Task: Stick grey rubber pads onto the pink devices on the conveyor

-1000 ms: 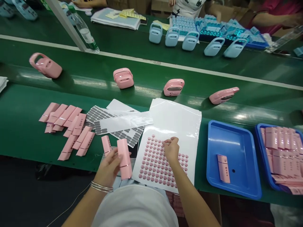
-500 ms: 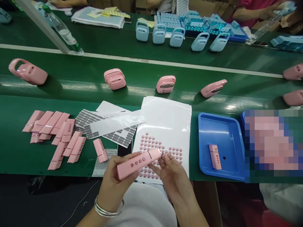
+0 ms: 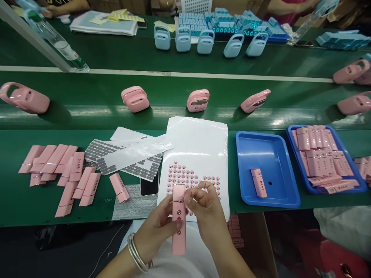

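Note:
My left hand (image 3: 158,227), with silver bangles at the wrist, is wrapped round a pink case (image 3: 179,243). The case points away from me, its row of round buttons facing up. At its far end my right hand (image 3: 207,204) pinches a small round sticker (image 3: 181,199) against or just over the surface; whether it touches is too small to tell. Beneath both hands lies a white sheet (image 3: 198,143) bearing rows of small pink round stickers. Left of it are grey-patterned label sheets (image 3: 145,164) and one loose pink case (image 3: 119,188).
Pink cases (image 3: 55,158) are piled at the left. One blue tray (image 3: 242,173) holds a single pink case; another (image 3: 361,185) is full. A phone (image 3: 150,186) lies near the sheets. Pink handled devices (image 3: 198,101) stand beyond. Other people's arms (image 3: 69,7) show across the table.
The pink case has swung from slanting sideways to pointing away from me. My right hand has come to its far end. The view has shifted, showing the full right-hand tray.

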`<action>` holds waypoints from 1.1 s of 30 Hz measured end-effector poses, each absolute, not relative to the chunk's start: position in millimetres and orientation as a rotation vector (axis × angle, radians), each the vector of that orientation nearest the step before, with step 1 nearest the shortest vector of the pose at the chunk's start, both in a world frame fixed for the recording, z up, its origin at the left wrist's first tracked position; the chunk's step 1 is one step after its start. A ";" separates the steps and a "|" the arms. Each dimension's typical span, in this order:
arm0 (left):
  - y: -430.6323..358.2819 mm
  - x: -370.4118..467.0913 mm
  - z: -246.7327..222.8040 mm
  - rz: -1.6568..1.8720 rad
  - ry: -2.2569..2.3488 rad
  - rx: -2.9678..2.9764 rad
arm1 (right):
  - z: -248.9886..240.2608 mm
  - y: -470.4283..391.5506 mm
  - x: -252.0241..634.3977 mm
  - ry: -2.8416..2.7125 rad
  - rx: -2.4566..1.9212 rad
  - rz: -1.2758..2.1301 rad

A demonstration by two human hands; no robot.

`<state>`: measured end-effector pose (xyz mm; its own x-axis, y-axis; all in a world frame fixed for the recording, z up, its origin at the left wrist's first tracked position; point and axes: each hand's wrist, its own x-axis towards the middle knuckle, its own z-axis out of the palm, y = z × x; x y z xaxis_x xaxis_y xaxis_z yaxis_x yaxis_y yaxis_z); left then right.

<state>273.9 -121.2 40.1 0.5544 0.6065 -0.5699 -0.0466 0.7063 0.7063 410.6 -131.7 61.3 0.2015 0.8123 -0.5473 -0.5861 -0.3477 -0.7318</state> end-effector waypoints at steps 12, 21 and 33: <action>-125.0 277.5 52.8 0.375 1.019 0.768 | 85.3 -134.0 412.6 -0.452 -1.530 1.346; -126.8 279.8 54.6 0.410 1.046 0.748 | 82.7 -135.1 409.9 -0.495 -1.574 1.309; -127.4 279.6 51.0 0.404 0.987 0.753 | 74.3 -137.6 406.3 -0.572 -1.700 1.142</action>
<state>279.6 -127.4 51.0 0.5081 0.6201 -0.5978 0.0235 0.6838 0.7293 406.3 -137.6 74.3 0.4487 0.7849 -0.4273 -0.1279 -0.4169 -0.8999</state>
